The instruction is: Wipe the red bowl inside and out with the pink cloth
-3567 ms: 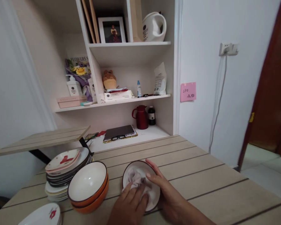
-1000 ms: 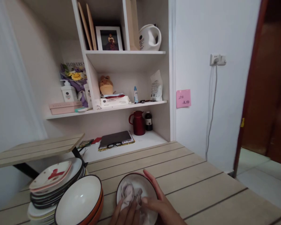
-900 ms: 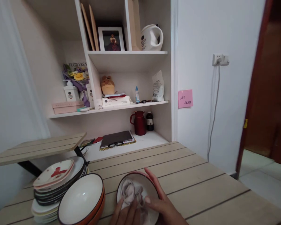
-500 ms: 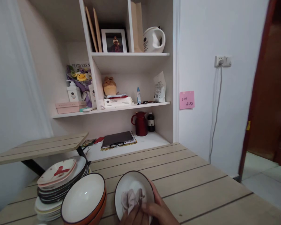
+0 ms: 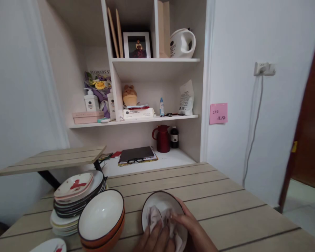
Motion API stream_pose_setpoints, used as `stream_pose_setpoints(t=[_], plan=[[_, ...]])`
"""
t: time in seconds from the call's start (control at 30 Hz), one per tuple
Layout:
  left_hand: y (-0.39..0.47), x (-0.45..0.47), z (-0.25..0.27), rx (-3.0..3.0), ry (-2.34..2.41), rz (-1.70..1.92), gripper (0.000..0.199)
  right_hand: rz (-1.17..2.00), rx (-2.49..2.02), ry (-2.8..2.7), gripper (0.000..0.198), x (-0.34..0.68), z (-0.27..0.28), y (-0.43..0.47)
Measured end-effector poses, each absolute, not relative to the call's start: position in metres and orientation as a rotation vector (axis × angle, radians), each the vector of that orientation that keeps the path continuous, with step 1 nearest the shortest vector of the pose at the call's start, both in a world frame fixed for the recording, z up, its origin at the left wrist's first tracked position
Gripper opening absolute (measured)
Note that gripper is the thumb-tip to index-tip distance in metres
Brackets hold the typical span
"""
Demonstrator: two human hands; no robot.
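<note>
A white bowl with a dark rim (image 5: 147, 206) is tilted up in front of me, low in the view. My right hand (image 5: 193, 224) grips it from the right, fingers behind the wall and thumb over the inside. Bunched inside the bowl is a pale pinkish cloth (image 5: 154, 214). My left hand (image 5: 156, 239) presses on this cloth with its fingers bent over it; its palm is cut off by the lower edge. To the left stand nested bowls, white inside and orange-brown outside (image 5: 102, 217).
A stack of plates (image 5: 76, 196) stands left of the nested bowls, with another plate (image 5: 51, 246) at the lower edge. A raised wooden shelf (image 5: 55, 157) sits behind them. At the back are a red jug (image 5: 163, 139), a dark bottle (image 5: 174, 137) and a laptop (image 5: 136, 154).
My view has turned slightly left, so everything sits further right. The left hand's fingers have shifted over the cloth, which is spread wider in the bowl. The right hand still grips the bowl.
</note>
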State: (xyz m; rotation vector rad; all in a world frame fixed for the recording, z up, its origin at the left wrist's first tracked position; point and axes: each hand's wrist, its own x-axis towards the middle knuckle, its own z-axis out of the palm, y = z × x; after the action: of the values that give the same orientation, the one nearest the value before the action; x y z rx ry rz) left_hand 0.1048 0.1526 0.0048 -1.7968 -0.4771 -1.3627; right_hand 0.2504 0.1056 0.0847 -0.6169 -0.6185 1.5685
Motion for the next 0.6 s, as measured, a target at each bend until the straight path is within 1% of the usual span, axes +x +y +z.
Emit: stream_pose_setpoints(t=[0.07,0.2,0.27,0.37,0.43,0.6], plan=[[0.152,0.098,0.017,-1.784,-0.445,-1.299,0.040,1.557,-0.620,-0.609,0.077,0.253,0.086,0.105],[0.143,0.084,0.036,-1.766,-0.442,-1.159,0.031,1.591,-0.659,-0.586,0.063,0.253,0.081,0.106],[0.138,0.082,0.039,-1.810,-0.472,-1.110,0.031,1.599,-0.687,-0.561,0.063,0.251,0.078,0.106],[0.133,0.082,0.040,-1.848,-0.495,-1.135,0.035,1.601,-0.732,-0.520,0.067,0.250,0.075,0.104],[0.132,0.082,0.039,-1.874,-0.503,-1.132,0.035,1.606,-0.764,-0.487,0.066,0.250,0.074,0.103],[0.129,0.077,0.038,-1.913,-0.562,-1.037,0.035,1.607,-0.829,-0.430,0.044,0.250,0.075,0.101]])
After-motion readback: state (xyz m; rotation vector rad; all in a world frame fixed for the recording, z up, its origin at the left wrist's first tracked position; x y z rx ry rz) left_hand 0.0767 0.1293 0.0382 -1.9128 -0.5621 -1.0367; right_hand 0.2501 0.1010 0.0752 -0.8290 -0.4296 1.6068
